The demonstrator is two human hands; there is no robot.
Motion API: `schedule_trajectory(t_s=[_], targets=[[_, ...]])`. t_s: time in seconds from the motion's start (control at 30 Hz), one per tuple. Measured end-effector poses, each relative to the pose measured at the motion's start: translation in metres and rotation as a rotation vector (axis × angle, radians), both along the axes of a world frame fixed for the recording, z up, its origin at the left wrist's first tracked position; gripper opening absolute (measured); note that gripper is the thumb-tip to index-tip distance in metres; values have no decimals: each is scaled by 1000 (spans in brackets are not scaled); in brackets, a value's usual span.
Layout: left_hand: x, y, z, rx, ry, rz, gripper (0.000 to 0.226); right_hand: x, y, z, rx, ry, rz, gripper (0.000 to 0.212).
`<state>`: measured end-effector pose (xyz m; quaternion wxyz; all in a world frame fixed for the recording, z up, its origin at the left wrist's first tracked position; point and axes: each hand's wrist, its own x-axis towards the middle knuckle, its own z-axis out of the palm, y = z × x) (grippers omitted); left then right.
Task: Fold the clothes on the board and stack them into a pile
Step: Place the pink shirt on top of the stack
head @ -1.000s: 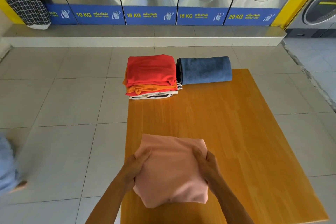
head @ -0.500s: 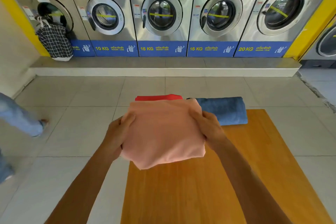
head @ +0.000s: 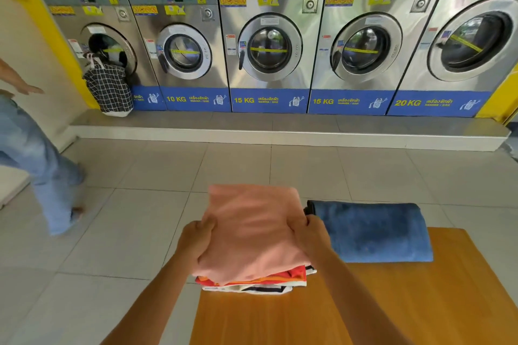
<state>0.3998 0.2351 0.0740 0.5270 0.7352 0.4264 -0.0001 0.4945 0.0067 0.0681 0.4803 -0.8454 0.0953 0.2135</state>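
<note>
Steel washing machines (head: 269, 45) line the far wall above a pale tiled floor (head: 134, 232), and a wooden board (head: 392, 302) fills the near right. At its far left corner the folded pink garment (head: 252, 230) rests on top of the pile (head: 255, 281) of red, orange and striped clothes. The left hand (head: 196, 241) grips the garment's left edge, fingers curled around it; the right hand (head: 311, 232) grips the right edge likewise. Just beside the pile on the right lies a folded blue towel (head: 372, 232). A checked bag (head: 108, 91) hangs at the leftmost machine, and another person in jeans (head: 33, 154) stands at the left edge.
</note>
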Motion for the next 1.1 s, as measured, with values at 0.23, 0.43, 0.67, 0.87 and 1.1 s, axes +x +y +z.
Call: schedule_trajectory(t_s=[0.23, 0.43, 0.67, 0.87, 1.1], targets=[[17, 10, 11, 29, -190, 35, 32, 14, -1, 12, 142, -192, -66, 21], [3, 1, -6, 162, 14, -77, 36, -3, -10, 0, 23, -48, -15, 17], [23, -22, 12, 823, -185, -205, 41, 4, 24, 18, -344, -558, 204, 48], [38, -58, -20, 645, -125, -707, 62, -1, 49, -11, -405, -579, 688, 55], [30, -37, -38, 834, 144, -609, 70, 9, 11, -22, -622, -298, 517, 64]])
